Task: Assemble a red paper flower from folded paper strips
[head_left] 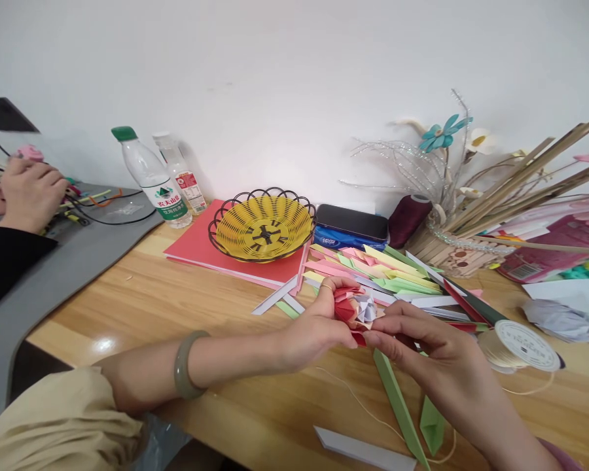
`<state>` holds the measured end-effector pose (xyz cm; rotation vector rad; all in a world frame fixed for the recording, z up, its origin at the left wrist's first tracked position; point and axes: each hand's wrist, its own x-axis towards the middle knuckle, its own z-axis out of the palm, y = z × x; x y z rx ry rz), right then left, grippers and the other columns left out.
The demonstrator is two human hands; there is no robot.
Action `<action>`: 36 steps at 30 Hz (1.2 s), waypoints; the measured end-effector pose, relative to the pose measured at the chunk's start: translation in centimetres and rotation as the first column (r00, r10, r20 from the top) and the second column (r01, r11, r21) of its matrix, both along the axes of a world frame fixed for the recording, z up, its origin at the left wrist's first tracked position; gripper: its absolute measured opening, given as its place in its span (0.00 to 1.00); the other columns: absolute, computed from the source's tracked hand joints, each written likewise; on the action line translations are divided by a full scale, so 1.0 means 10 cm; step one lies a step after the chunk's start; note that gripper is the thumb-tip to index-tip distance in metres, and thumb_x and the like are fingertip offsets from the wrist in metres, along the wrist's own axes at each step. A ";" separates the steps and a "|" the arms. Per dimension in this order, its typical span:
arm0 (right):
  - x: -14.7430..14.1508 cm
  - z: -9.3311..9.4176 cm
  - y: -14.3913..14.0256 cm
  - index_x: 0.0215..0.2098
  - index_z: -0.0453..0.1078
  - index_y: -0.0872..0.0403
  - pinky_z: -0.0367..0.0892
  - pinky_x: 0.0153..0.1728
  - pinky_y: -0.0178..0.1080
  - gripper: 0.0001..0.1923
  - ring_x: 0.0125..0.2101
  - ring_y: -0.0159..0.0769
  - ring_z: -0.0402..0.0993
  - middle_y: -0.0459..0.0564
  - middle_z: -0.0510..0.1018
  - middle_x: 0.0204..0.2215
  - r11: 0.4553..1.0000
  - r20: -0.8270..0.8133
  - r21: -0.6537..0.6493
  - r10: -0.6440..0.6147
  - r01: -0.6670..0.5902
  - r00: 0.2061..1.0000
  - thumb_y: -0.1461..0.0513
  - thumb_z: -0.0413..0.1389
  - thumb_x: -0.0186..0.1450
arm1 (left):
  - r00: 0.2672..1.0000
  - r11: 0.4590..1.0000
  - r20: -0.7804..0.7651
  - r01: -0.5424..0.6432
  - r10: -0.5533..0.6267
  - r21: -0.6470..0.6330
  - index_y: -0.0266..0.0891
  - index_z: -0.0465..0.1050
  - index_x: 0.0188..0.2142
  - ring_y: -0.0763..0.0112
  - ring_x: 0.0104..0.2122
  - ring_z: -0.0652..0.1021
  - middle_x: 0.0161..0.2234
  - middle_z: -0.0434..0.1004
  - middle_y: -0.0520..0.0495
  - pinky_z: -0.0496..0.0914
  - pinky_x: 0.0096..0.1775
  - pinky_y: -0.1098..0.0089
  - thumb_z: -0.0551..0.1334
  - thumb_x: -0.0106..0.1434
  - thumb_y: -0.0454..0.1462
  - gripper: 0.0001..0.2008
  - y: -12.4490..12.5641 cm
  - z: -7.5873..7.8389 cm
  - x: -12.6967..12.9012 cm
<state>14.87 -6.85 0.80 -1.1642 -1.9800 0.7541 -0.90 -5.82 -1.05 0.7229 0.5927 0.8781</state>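
A folded-paper flower (pixel 357 307) with red, peach and pale lavender petals is held between both hands above the table. My left hand (pixel 314 330) wraps its fingers round the far side and the left of the flower. With thumb and fingers, my right hand (pixel 422 343) pinches its right edge. Below the flower a long green paper strip (pixel 397 402) slants toward the table's near edge; whether it joins the flower I cannot tell. A second green folded piece (pixel 432 422) lies partly under my right wrist. A thin thread (pixel 360 399) curves across the wood nearby.
Folded paper strips (pixel 392 278) are heaped behind my hands. A yellow basket (pixel 262 226) rests on red paper (pixel 191 239). A thread spool (pixel 520 347) lies at right, near a flower-filled stick holder (pixel 461 252). Bottles (pixel 161 190) stand at left, near another person's hand (pixel 32 190).
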 end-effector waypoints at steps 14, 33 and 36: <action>-0.02 -0.14 -0.03 0.32 0.67 0.51 0.67 0.27 0.34 0.03 0.29 0.32 0.70 0.47 0.71 0.28 0.913 0.100 0.407 -0.030 -0.013 0.995 0.65 0.55 0.60 | 0.996 0.996 0.091 0.023 -0.015 -0.092 0.43 0.54 0.41 0.75 0.32 0.66 0.30 0.64 0.54 0.58 0.35 0.72 0.56 0.35 0.23 0.31 -0.01 0.06 0.00; 0.06 -0.15 0.01 0.35 0.65 0.51 0.64 0.30 0.36 0.04 0.32 0.34 0.67 0.48 0.68 0.30 0.902 0.106 0.429 -0.115 0.060 0.988 0.67 0.50 0.63 | 0.995 1.000 0.098 0.020 -0.020 0.007 0.42 0.64 0.46 0.71 0.33 0.74 0.34 0.68 0.48 0.72 0.30 0.70 0.59 0.58 0.38 0.16 0.09 -0.04 -0.07; 0.09 -0.12 0.02 0.37 0.67 0.51 0.64 0.29 0.35 0.07 0.32 0.33 0.67 0.48 0.69 0.31 0.880 0.027 0.453 -0.171 0.141 0.985 0.67 0.51 0.63 | 0.991 0.995 0.090 -0.095 0.097 -0.027 0.39 0.65 0.46 0.73 0.33 0.75 0.35 0.71 0.47 0.72 0.33 0.72 0.61 0.57 0.34 0.16 0.11 -0.02 -0.06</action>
